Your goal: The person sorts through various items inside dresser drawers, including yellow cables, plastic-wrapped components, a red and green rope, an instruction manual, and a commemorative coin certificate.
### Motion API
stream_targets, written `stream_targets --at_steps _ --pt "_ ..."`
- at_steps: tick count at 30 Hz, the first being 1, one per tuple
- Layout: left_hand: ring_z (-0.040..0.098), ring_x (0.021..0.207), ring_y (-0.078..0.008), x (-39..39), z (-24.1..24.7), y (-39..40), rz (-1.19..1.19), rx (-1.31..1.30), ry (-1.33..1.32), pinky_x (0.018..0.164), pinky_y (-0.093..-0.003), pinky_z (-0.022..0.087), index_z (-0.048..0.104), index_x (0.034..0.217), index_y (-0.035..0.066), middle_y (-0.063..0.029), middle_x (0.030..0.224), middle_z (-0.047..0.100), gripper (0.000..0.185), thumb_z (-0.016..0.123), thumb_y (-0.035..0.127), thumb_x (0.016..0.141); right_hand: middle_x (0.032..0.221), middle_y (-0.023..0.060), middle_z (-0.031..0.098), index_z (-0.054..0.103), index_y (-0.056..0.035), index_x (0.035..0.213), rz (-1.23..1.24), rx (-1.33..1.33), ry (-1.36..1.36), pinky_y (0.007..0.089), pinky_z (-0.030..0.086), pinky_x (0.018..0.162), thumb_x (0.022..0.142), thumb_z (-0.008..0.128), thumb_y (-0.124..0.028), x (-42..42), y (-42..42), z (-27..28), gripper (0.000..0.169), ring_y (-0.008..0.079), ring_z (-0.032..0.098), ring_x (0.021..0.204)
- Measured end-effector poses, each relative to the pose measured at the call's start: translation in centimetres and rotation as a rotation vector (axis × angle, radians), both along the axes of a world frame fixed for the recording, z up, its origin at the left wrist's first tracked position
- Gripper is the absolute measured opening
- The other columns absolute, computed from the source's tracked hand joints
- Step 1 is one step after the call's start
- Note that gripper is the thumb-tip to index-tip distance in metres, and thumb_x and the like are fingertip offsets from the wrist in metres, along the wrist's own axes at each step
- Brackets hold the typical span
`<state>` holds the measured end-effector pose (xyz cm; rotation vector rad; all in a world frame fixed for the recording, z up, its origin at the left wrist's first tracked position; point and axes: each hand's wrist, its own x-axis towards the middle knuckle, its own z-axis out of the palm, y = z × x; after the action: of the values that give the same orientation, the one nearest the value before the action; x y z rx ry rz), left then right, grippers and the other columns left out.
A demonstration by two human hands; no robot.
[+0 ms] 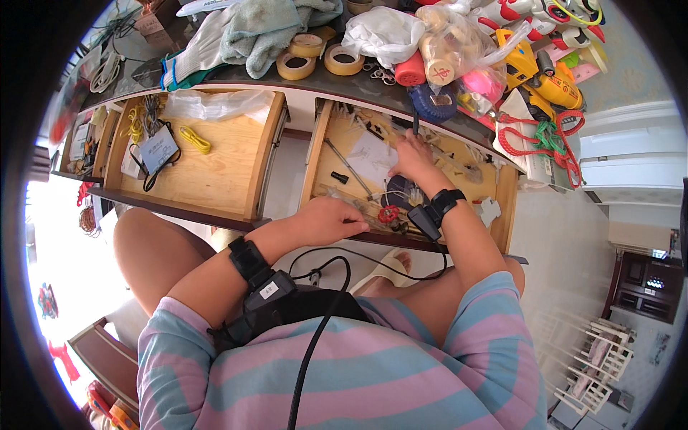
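Note:
My right hand (416,156) reaches over the back of the right wooden drawer (508,215). Its fingertips meet the lower end of a slim black piece (415,124), while the thumb points away; whether they grip it is unclear. My left hand (333,219), loosely curled with nothing visible in it, hovers at the drawer's front edge. Around the hands in the drawer are a metal rod (346,165), a white sheet of paper (368,153), a short black fitting (339,177) and a red valve handwheel (388,214). Beneath my right wrist, a dark blue round object (400,191) is partly hidden.
A second open drawer (226,185) holds a yellow cable bundle (195,140) and a blue-grey box (159,148). On the dark countertop (258,88) lie tape rolls (344,60), a towel (260,40), a dark blue round case (435,105) and toys. A black cable (322,333) crosses my lap.

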<state>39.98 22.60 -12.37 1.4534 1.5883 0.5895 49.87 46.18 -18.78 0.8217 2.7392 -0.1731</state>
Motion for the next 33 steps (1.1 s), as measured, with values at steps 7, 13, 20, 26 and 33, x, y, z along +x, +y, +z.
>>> stream_targets --at_steps 7,13,20,26,33 --pt "0.061 0.081 -0.0202 -0.6 -1.6 -0.1 0.093 -0.097 -0.272 0.072 -0.0298 0.047 0.062 0.097 0.005 -0.0093 0.088 0.064 0.027 0.052 0.028 0.088 0.080 0.0090 0.058 0.058 -0.0030 0.081 -0.179 -0.455 0.005 0.0353 0.046 0.073 0.059 0.077 -0.026 0.6 3.1 -1.1 0.037 0.0258 0.059 0.084" --pt "0.057 0.078 -0.0095 -1.1 -1.6 0.6 0.349 -0.279 -0.740 0.069 -0.0229 0.047 0.060 0.094 0.002 -0.0031 0.086 0.061 0.023 0.053 0.024 0.088 0.091 0.0126 0.063 0.057 -0.0018 0.092 -0.165 -0.316 0.279 0.0329 0.046 0.075 0.065 0.074 -0.023 2.9 1.7 -1.1 0.038 0.0258 0.060 0.087" --pt "0.056 0.076 -0.0094 -1.0 -2.3 0.0 0.343 -0.250 -0.729 0.069 -0.0216 0.046 0.060 0.093 0.003 -0.0030 0.085 0.060 0.020 0.053 0.022 0.088 0.091 0.0144 0.063 0.060 -0.0041 0.089 -0.174 -0.258 0.105 0.0372 0.046 0.075 0.064 0.071 -0.029 1.4 0.3 -0.4 0.037 0.0294 0.059 0.089" --pt "0.055 0.076 -0.0088 -1.2 -2.1 -0.2 0.377 -0.248 -0.741 0.068 -0.0211 0.046 0.060 0.094 0.004 -0.0028 0.085 0.060 0.019 0.054 0.020 0.088 0.077 0.0114 0.062 0.057 -0.0039 0.074 -0.137 -0.463 0.136 0.0331 0.046 0.068 0.066 0.066 -0.021 1.1 1.3 -0.7 0.021 0.0259 0.059 0.077" --pt "0.055 0.076 -0.0083 -1.2 -1.5 0.2 0.363 -0.247 -0.715 0.068 -0.0213 0.046 0.060 0.094 0.005 -0.0014 0.085 0.060 0.017 0.054 0.019 0.087 0.067 0.0065 0.058 0.058 -0.0024 0.075 -0.183 -0.693 0.367 0.0292 0.041 0.056 0.070 0.068 -0.016 2.2 0.7 -2.0 0.018 0.0142 0.053 0.061"
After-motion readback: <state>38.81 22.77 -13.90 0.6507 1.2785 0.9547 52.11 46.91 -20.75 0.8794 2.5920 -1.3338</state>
